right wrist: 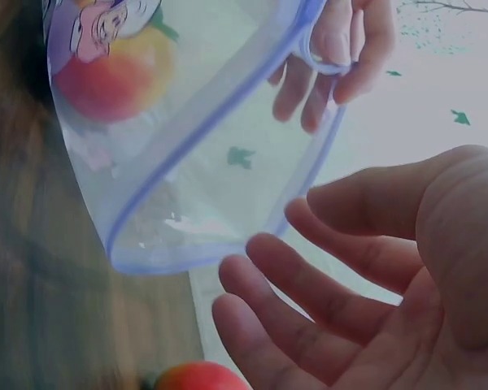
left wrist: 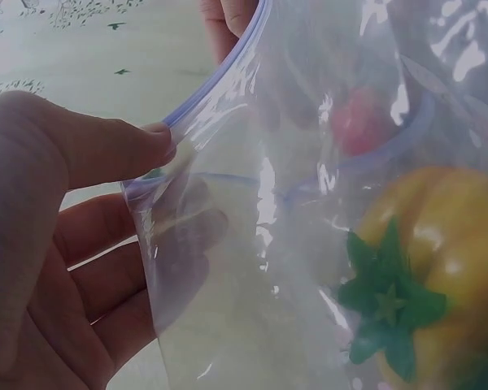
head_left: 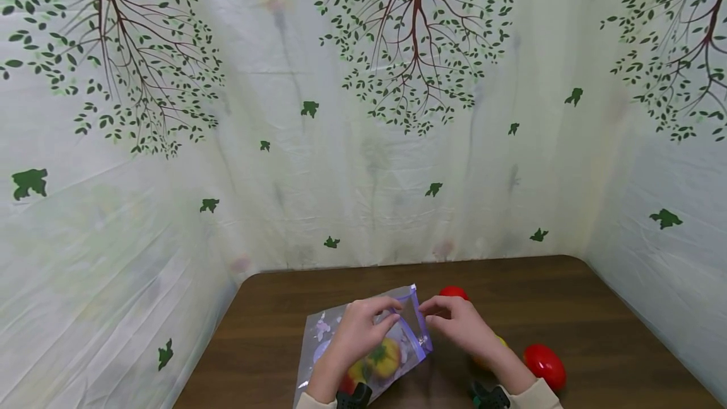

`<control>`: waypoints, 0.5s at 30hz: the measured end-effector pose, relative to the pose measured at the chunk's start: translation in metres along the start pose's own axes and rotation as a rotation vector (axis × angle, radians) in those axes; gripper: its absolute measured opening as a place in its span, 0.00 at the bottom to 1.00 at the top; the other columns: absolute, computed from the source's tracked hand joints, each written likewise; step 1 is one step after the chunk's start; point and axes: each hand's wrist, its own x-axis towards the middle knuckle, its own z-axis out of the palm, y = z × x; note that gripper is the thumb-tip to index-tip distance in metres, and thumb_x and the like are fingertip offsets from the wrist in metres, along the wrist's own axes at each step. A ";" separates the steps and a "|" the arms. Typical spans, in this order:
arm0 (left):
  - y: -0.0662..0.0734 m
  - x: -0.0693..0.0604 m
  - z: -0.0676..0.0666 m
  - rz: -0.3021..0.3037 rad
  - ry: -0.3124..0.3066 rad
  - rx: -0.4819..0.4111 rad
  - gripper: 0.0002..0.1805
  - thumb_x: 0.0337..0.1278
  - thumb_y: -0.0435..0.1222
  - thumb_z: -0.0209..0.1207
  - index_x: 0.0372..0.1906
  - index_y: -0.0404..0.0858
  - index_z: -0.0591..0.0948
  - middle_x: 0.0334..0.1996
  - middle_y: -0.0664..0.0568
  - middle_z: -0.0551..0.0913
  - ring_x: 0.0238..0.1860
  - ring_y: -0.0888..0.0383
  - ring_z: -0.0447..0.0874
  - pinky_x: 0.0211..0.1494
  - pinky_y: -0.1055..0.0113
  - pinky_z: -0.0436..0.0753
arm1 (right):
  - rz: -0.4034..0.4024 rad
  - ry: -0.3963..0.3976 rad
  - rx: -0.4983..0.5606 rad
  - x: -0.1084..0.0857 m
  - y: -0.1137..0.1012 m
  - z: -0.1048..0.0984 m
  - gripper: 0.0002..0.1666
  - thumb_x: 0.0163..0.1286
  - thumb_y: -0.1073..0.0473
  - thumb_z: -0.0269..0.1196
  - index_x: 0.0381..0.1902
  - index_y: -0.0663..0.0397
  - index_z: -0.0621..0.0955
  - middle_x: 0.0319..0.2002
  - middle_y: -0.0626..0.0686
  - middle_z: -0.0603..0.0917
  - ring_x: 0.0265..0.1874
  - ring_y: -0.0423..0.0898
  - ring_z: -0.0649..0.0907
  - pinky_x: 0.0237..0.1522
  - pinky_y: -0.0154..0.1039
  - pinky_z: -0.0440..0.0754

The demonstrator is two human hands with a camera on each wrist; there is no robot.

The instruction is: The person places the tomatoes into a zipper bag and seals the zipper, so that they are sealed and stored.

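Note:
A clear zip bag (head_left: 410, 337) with a purple zip edge lies tilted on the table, its mouth spread apart on the right. Inside are a yellow ribbed toy vegetable (left wrist: 439, 260) with a green star-shaped calyx and a red-and-yellow fruit (right wrist: 118, 77). My left hand (head_left: 363, 328) pinches one side of the bag's mouth between thumb and fingers, as the left wrist view shows. By the opposite side of the mouth, my right hand (head_left: 461, 324) has its fingers loosely extended with nothing gripped. Its fingertips (right wrist: 264, 248) overlap the purple rim; contact is unclear.
Beyond the right hand lies a red fruit (head_left: 453, 292), partly hidden. Another glossy red fruit (head_left: 545, 366) sits right of the right forearm, which mostly covers a yellow item (head_left: 480, 363). A brown table (head_left: 272, 308) meets hanging white cloth (head_left: 375, 219) printed with trees and leaves.

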 end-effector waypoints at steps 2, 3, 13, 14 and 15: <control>0.000 0.000 0.000 0.004 0.002 0.000 0.07 0.66 0.38 0.65 0.46 0.50 0.87 0.42 0.63 0.88 0.40 0.69 0.83 0.42 0.69 0.82 | 0.004 0.062 -0.056 0.001 0.001 -0.002 0.09 0.71 0.61 0.65 0.48 0.50 0.86 0.46 0.50 0.86 0.45 0.47 0.84 0.46 0.45 0.83; 0.000 0.000 0.000 0.007 0.004 0.004 0.07 0.65 0.38 0.66 0.46 0.50 0.87 0.41 0.62 0.88 0.40 0.69 0.83 0.42 0.69 0.82 | 0.004 0.093 -0.089 0.001 0.002 -0.002 0.09 0.70 0.62 0.66 0.47 0.50 0.87 0.45 0.49 0.86 0.44 0.46 0.84 0.45 0.45 0.83; 0.000 0.000 0.001 0.009 -0.001 0.015 0.06 0.67 0.40 0.65 0.46 0.51 0.87 0.41 0.68 0.86 0.41 0.69 0.83 0.43 0.69 0.81 | 0.029 0.255 -0.240 0.005 0.010 -0.007 0.12 0.62 0.65 0.72 0.41 0.42 0.86 0.37 0.44 0.86 0.35 0.43 0.82 0.41 0.45 0.82; 0.001 0.000 0.001 0.009 -0.003 0.014 0.06 0.67 0.40 0.65 0.46 0.51 0.87 0.41 0.68 0.86 0.41 0.70 0.83 0.42 0.69 0.81 | 0.039 0.254 -0.250 0.005 0.011 -0.009 0.12 0.62 0.65 0.72 0.41 0.42 0.86 0.38 0.45 0.86 0.35 0.44 0.82 0.42 0.45 0.82; 0.001 0.000 0.001 0.009 -0.003 0.014 0.06 0.66 0.40 0.65 0.46 0.51 0.87 0.41 0.68 0.86 0.40 0.70 0.83 0.42 0.69 0.81 | 0.049 0.249 -0.258 0.005 0.011 -0.011 0.13 0.62 0.64 0.72 0.42 0.43 0.86 0.39 0.46 0.86 0.36 0.45 0.83 0.42 0.45 0.82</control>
